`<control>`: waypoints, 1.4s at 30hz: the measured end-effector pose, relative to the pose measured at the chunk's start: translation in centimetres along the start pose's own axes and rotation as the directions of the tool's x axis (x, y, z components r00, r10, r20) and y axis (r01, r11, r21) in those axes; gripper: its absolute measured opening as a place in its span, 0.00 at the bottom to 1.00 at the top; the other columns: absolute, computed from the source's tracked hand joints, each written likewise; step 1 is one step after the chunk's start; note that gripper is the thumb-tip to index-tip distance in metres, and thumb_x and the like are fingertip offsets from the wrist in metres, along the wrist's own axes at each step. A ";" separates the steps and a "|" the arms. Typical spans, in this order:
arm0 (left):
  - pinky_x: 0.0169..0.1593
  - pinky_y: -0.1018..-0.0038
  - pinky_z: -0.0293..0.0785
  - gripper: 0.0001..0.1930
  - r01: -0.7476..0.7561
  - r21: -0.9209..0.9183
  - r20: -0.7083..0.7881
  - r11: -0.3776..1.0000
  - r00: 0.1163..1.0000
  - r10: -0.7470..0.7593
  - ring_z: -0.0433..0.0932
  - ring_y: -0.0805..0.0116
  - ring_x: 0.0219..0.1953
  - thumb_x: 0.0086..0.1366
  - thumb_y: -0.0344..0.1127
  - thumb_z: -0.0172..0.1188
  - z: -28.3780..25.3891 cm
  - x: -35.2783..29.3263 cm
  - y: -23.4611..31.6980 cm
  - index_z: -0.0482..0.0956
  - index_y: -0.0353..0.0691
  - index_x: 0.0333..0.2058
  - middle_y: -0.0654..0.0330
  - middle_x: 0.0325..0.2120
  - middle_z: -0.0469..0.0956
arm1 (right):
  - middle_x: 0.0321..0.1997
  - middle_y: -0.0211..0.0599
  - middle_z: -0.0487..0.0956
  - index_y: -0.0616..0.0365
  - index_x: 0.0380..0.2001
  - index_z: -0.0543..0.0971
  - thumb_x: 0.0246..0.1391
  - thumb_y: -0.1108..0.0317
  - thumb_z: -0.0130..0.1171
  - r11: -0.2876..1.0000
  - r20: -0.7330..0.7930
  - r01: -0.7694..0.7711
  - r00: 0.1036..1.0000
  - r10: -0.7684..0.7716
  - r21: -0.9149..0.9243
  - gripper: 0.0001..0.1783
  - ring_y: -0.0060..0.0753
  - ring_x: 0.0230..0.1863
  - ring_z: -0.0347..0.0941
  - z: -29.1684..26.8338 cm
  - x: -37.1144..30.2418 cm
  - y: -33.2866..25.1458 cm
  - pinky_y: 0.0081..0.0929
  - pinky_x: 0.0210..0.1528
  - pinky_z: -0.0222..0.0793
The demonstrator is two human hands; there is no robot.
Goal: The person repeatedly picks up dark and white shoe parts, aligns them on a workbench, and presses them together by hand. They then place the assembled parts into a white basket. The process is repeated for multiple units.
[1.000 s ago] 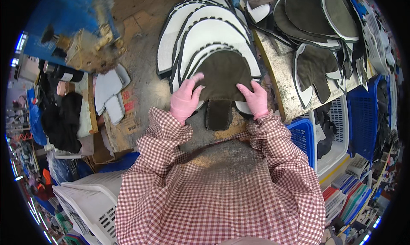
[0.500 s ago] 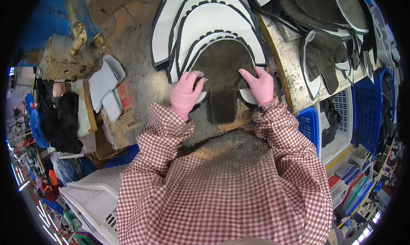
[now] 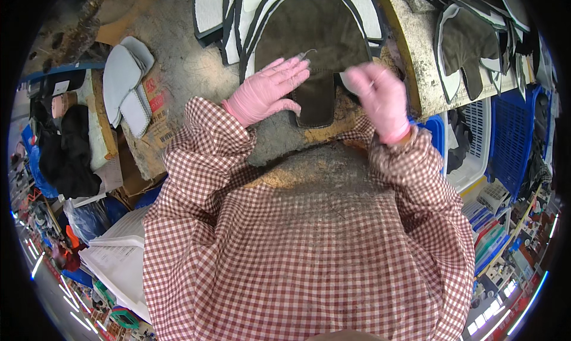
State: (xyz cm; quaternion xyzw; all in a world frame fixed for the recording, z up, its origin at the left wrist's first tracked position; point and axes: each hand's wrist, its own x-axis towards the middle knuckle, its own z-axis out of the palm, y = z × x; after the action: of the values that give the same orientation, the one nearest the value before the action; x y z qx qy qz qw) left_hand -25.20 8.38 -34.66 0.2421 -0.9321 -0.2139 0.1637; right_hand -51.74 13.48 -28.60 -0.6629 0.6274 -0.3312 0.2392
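Observation:
A dark brown shoe upper piece with a stitched tongue lies on the worn worktop. It rests over the white-lined U-shaped pieces with notched dark edges. My left hand, in a pink glove, is open, its fingers stretched flat over the left side of the upper. A thin pale thread curls by its fingertips. Raised at the upper's right side, my right hand, also gloved in pink, is smeared by motion, so its fingers do not show clearly.
White padded pieces are stacked left of the work. Rusty machine metal stands at the far left. More dark uppers lie on the ledge at right, above a white basket and a blue crate.
My left hand has gone from pinching the upper's left edge to lying flat on it. The right hand has let go and lifted off the right edge. The whole view has shifted.

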 end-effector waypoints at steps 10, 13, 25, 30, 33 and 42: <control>0.73 0.61 0.57 0.46 0.014 -0.011 -0.011 1.000 1.000 -0.014 0.59 0.57 0.71 0.51 0.39 0.71 0.3 -0.2 0.1 0.61 0.46 0.69 0.58 0.70 0.61 | 0.31 0.18 0.77 0.54 0.34 0.79 0.61 0.66 0.66 0.313 0.472 -0.640 0.747 0.468 0.702 0.06 0.13 0.29 0.70 2.1 -3.2 -0.6 0.12 0.34 0.68; 0.74 0.61 0.55 0.45 0.014 -0.043 0.010 0.999 1.000 -0.014 0.59 0.58 0.72 0.53 0.30 0.69 0.2 -0.2 0.0 0.61 0.46 0.70 0.58 0.70 0.60 | 0.31 0.18 0.76 0.55 0.34 0.78 0.58 0.70 0.68 0.561 0.497 -0.619 0.782 0.377 0.549 0.06 0.11 0.30 0.69 2.7 -3.1 0.3 0.12 0.35 0.68; 0.74 0.59 0.52 0.38 -0.015 -0.046 -0.032 0.999 0.999 0.013 0.58 0.55 0.72 0.58 0.30 0.64 1.1 -0.7 -0.7 0.62 0.41 0.68 0.55 0.69 0.61 | 0.25 0.21 0.75 0.59 0.32 0.76 0.50 0.63 0.76 0.918 0.298 -0.310 0.926 0.232 0.247 0.18 0.13 0.26 0.67 4.8 -4.8 2.7 0.15 0.34 0.72; 0.73 0.62 0.56 0.37 0.005 -0.319 -0.095 0.948 0.995 -0.038 0.60 0.58 0.72 0.57 0.24 0.60 -1.8 0.2 0.1 0.65 0.43 0.67 0.54 0.69 0.62 | 0.24 0.24 0.76 0.59 0.33 0.76 0.50 0.62 0.76 0.943 0.263 -0.271 0.940 0.217 0.192 0.18 0.15 0.26 0.70 5.4 -5.0 2.6 0.17 0.33 0.73; 0.67 0.65 0.68 0.31 -0.011 -0.255 -0.424 0.967 0.900 -0.102 0.72 0.58 0.63 0.53 0.19 0.56 -3.5 0.1 2.6 0.75 0.38 0.59 0.51 0.64 0.70 | 0.25 0.28 0.77 0.59 0.34 0.76 0.49 0.62 0.76 0.954 0.257 -0.251 0.945 0.204 0.163 0.19 0.19 0.27 0.72 5.3 -5.5 2.4 0.19 0.34 0.74; 0.67 0.62 0.68 0.25 0.107 0.210 -0.092 0.972 0.992 -0.089 0.72 0.58 0.62 0.62 0.33 0.57 5.2 -3.3 9.3 0.75 0.38 0.58 0.54 0.58 0.74 | 0.49 0.48 0.77 0.60 0.54 0.74 0.39 0.59 0.80 0.960 -0.317 0.079 0.934 -0.165 -0.268 0.39 0.51 0.52 0.73 2.4 3.2 -1.0 0.38 0.52 0.74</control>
State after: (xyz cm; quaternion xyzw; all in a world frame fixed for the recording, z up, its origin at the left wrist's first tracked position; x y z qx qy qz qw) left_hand -28.14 19.11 -35.32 0.3127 -0.9291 -0.1099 0.1638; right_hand -49.28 10.21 -29.04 -0.6594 0.6531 -0.3717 0.0218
